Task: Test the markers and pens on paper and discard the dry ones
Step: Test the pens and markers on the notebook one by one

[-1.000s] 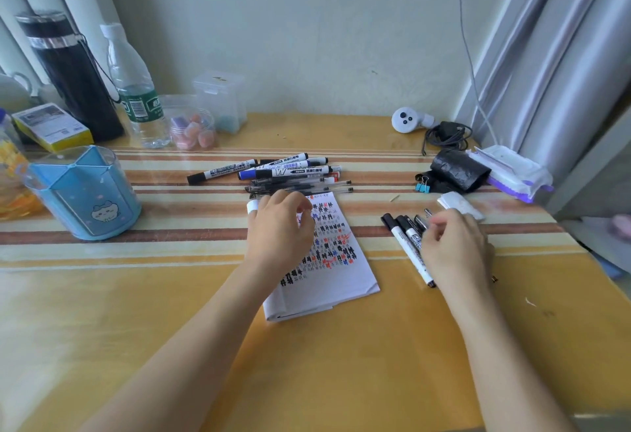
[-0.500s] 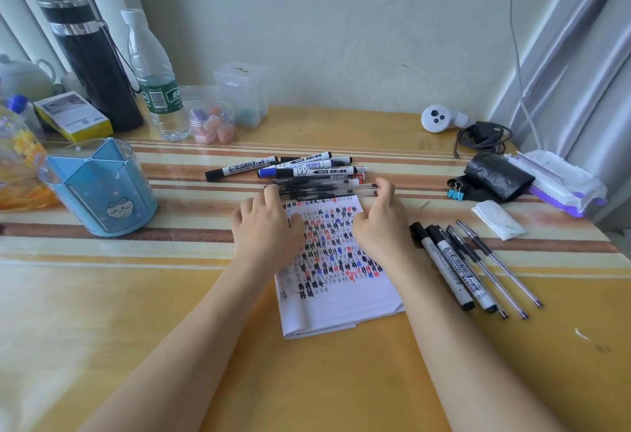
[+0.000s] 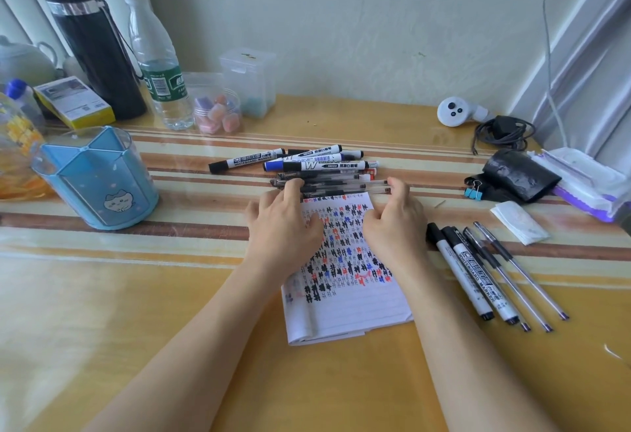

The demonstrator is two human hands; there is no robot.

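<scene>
1. Left hand: palm down over the upper left corner of the paper. The fingers are spread and nearly straight. Its fingertips touch the left ends of the nearest clear pens in the pen pile. Nothing is clasped.
2. Right hand: over the paper's upper right corner. The forefinger reaches to the right ends of the same clear pens and the other fingers are curled under. Cannot tell whether it pinches a pen.
3. Pen pile: lies crosswise just beyond the paper's top edge, with whiteboard markers on the far side and clear pens on the near side, all touching.
4. Paper: a folded lined sheet, flat on the table. Its upper part is covered in black, blue and red hash marks.
5. Second group: two whiteboard markers and two slim pens, side by side just right of the right wrist.
6. Containers:
   - Blue pen holder: upright at left, with inner dividers visible.
   - Round clear jar: holds pink and purple lumps.
   - Clear lidded box: something teal at the bottom.
   - Water bottle: partly filled.
</scene>
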